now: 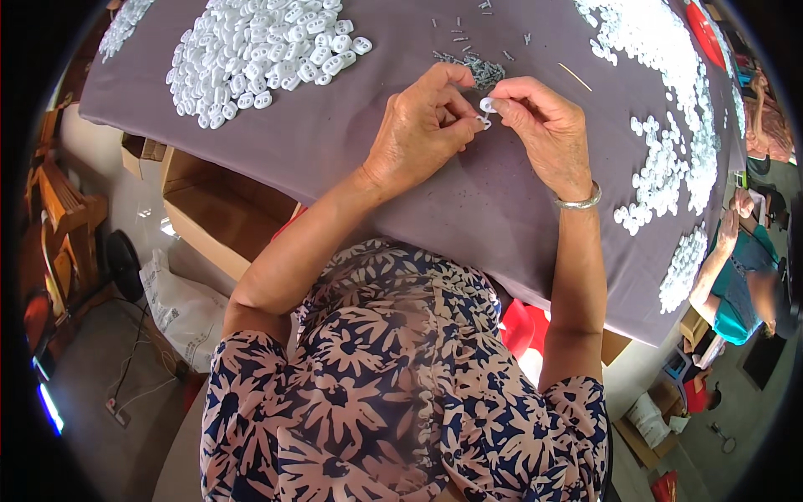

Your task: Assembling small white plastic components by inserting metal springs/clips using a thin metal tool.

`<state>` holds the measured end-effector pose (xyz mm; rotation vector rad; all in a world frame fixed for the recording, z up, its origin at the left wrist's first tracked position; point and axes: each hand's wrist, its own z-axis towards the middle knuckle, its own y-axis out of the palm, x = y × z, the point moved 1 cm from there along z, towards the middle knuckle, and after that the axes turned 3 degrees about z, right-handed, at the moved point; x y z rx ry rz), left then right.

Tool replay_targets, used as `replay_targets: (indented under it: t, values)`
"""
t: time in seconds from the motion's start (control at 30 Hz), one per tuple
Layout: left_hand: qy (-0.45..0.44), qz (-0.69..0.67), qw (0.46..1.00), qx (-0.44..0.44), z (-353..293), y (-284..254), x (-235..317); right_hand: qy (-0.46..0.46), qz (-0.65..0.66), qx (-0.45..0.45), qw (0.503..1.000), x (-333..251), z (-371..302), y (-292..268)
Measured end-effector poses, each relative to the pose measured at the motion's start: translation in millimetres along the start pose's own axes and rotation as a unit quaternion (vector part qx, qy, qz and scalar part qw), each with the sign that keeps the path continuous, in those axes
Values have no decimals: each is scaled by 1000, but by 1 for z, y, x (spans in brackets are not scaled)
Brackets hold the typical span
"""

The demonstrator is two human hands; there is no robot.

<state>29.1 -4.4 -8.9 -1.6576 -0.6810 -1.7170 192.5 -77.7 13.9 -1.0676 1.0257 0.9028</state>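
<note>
My left hand and my right hand meet over the cloth-covered table, with fingertips close together. Pinched in my right hand is a small white ring-like plastic piece. Between my left thumb and finger sits another small white plastic piece; a thin grey bit, perhaps a spring, seems to stand between the two. Just beyond my fingers lies a heap of small grey springs, with several strewn farther back. A big pile of white two-holed plastic cord locks is at the far left.
More small white plastic parts spread along the right side of the purple-grey tablecloth. A thin wooden stick lies beyond my right hand. An open cardboard box stands below the table's left edge. Another person sits at the right.
</note>
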Motion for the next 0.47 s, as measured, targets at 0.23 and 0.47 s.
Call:
replay_targets:
  t: [0.23, 0.47]
  values:
    - [-12, 7, 1000, -25, 0, -2, -1, -23, -61, -6, 998, -9, 1, 2]
    - [-10, 6, 1000, -24, 0, -1, -1, -8, -74, -18, 997, -10, 0, 0]
